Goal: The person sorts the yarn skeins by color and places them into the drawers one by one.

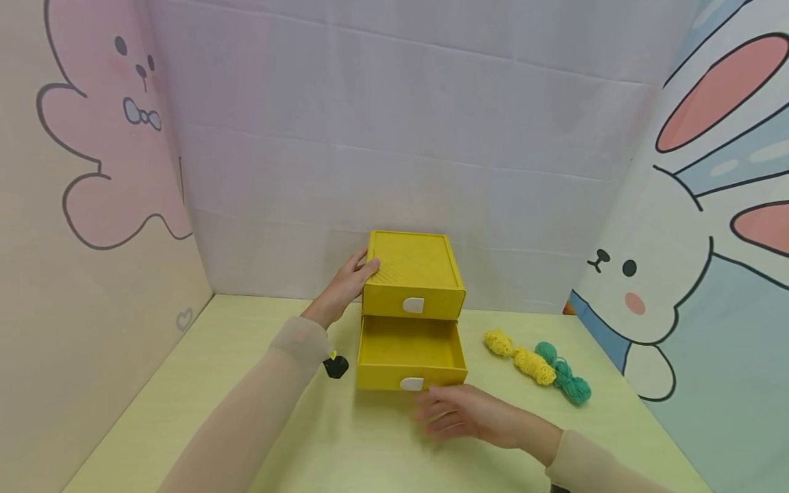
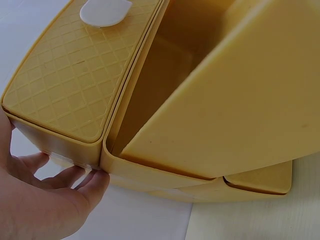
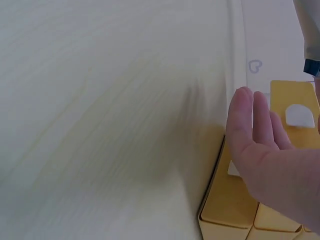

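A yellow drawer box [image 1: 413, 259] stands on the table, its top drawer [image 1: 385, 301] closed. Below that, a drawer [image 1: 403, 376] is pulled out and empty, with a white tab on its front. A lower drawer front [image 2: 265, 179] shows in the left wrist view. My left hand [image 1: 346, 287] rests against the box's left side, thumb at the top edge and fingertips [image 2: 97, 182] on the side wall. Just below the pulled-out drawer's front is my right hand [image 1: 471, 414], fingers loosely bent and slightly blurred, holding nothing.
Right of the box lie a yellow yarn skein [image 1: 533, 365] and a green yarn skein [image 1: 562, 373]. A small black object [image 1: 335, 367] sits left of the box near my left wrist. Behind the table hangs a white cloth [image 1: 407, 137], with printed cartoon panels on both sides.
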Motion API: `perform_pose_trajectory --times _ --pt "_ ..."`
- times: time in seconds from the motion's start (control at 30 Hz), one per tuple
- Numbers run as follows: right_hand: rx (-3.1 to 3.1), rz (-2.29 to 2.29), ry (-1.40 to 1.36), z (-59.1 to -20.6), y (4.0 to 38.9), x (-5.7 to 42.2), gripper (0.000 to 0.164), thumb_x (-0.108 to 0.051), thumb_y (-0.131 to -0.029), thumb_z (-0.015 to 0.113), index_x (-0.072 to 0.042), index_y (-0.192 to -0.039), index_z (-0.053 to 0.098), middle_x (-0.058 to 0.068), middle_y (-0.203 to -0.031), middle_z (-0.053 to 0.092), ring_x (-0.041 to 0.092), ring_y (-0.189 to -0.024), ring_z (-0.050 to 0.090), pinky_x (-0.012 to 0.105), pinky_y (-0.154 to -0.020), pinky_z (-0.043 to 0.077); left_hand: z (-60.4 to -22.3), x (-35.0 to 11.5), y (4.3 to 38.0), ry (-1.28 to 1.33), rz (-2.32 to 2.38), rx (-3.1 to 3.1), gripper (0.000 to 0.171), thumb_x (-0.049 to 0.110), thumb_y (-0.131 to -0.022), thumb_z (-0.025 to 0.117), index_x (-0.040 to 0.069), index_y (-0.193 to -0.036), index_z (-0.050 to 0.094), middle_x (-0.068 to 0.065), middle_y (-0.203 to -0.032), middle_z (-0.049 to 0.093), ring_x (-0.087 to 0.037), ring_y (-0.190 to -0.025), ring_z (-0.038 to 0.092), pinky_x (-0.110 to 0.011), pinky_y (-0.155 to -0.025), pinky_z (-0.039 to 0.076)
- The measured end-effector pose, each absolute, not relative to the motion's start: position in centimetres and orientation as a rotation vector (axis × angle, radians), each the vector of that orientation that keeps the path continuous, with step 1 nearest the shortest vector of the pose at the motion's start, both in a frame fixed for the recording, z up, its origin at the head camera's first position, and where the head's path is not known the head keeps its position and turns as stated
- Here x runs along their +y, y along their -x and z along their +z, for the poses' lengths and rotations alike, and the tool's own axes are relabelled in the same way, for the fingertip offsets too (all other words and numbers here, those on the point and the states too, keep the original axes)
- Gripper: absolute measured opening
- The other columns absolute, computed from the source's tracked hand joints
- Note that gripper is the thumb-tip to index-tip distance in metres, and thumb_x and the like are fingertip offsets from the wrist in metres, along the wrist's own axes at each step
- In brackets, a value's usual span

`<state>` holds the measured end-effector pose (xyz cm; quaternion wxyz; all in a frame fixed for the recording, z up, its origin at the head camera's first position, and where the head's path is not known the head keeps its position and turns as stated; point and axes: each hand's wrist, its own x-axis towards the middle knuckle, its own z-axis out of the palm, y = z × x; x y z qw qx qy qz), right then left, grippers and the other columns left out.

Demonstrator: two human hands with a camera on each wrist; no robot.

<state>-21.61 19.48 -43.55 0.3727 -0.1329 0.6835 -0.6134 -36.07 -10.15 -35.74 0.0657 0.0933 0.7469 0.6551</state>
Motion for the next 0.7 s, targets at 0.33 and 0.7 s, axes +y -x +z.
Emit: perform_pose_trajectory --times 0.33,0.7 --pt "2.000 -1.354 0.398 -42.4 22.8 25.8 0.053 -0.034 -0.114 0.051 0.005 -0.148 0.056 0.022 -0.138 0.067 0.038 -0.124 0.066 0.050 -0.104 0.057 -35.6 -10.2 36.0 -0.269 1.972 2.257 0.073 0.050 -0.111 0.052 0.029 -0.172 0.017 -0.013 -0.169 0.033 -0.035 -0.148 0.047 -0.056 -0.125 0.035" --pt "2.770 -0.850 0.762 -41.3 25.9 31.5 0.040 -0.021 -0.102 0.073 0.004 -0.132 0.069 0.024 -0.125 0.072 0.033 -0.101 0.074 0.034 -0.082 0.062 -35.6 -10.1 36.0 -0.294 1.976 2.251 0.073 0.049 -0.112 0.051 0.029 -0.172 0.016 -0.014 -0.169 0.034 -0.036 -0.146 0.049 -0.057 -0.123 0.036"
